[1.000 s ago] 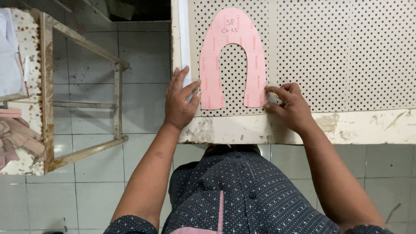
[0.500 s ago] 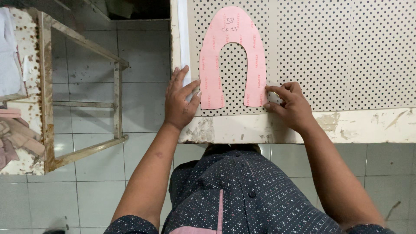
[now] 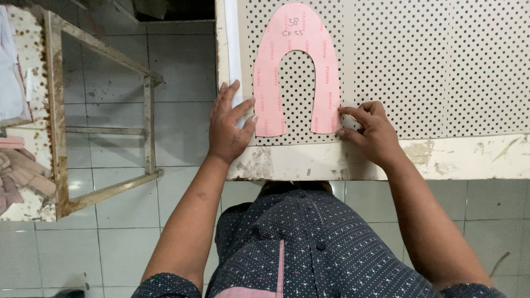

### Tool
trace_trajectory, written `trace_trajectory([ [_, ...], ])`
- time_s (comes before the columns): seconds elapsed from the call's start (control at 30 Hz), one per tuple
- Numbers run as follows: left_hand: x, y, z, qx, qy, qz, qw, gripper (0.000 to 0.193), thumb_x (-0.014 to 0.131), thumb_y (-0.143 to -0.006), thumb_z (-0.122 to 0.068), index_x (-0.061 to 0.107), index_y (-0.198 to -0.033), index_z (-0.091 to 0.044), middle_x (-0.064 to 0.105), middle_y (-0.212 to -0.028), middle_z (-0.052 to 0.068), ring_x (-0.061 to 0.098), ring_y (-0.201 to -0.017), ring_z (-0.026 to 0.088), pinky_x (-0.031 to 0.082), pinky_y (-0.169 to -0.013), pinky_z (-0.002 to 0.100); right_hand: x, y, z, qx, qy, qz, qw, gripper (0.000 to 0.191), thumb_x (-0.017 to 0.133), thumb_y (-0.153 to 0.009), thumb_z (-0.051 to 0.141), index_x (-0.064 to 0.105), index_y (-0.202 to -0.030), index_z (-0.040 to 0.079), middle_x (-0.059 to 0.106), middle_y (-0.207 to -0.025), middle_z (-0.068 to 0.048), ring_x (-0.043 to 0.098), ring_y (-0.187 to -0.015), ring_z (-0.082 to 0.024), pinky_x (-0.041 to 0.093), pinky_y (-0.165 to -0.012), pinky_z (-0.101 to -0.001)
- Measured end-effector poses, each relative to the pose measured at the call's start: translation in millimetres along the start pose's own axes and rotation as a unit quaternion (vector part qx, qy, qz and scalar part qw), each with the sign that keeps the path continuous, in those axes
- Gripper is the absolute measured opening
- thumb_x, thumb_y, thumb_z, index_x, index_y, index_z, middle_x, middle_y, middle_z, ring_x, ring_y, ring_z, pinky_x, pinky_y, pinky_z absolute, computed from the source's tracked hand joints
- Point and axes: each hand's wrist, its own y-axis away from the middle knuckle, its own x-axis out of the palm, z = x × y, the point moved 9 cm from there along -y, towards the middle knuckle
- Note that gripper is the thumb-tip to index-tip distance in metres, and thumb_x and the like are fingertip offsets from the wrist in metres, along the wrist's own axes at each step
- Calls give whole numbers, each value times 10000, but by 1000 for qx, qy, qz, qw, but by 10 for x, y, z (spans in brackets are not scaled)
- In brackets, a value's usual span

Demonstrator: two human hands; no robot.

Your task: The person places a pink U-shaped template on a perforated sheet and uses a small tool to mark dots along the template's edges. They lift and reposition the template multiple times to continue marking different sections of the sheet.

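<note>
Pink horseshoe-shaped pattern (image 3: 297, 38) lies flat on perforated table (image 3: 441, 66). Left hand (image 3: 231, 126) fingers spread flat, touching pattern's left leg end. Right hand (image 3: 371, 132) fingers curled, pressing pattern's right leg end.

Lighting was even and moderately bright, diffuse from above, with no hard glare. The perforated counter (image 3: 430, 66) was the brightest surface, near washed out along its white front edge. Shadows were soft: a faint one lay under the left hand (image 3: 231, 128), a dim band beneath the counter's overhang. The top centre gap was dark. Focus was sharp throughout; no motion blur. Straight lines of the rack (image 3: 55, 110) bowed slightly toward the left edge.
</note>
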Motion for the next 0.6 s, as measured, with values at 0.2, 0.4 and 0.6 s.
trace_trajectory([
  [0.2,-6,17,-5,4,1,-1,1000,319,716,-869,-198,786,-1171,-122,474,-1582,155,343,-1527,379,293,-1236,510,9,0,-20,-4,-2,-4,1000,541,854,-793,292,704,-1312,268,494,-1130,-18,567,-838,-157,532,-812,-313],
  [0.4,-12,0,-10,9,6,-1,1000,315,714,-871,-202,786,-1168,-126,469,-1586,161,337,-1529,388,288,-1241,513,11,-11,-50,-8,-5,-7,1000,551,860,-785,294,706,-1313,263,494,-1129,-19,568,-837,-155,532,-812,-313],
  [0.6,0,-10,-13,10,2,0,1000,327,716,-867,-201,782,-1179,-125,456,-1595,160,334,-1527,384,274,-1245,512,2,-10,-56,-7,-11,-9,1000,555,860,-783,285,708,-1316,262,494,-1134,-20,567,-829,-156,528,-810,-309],
])
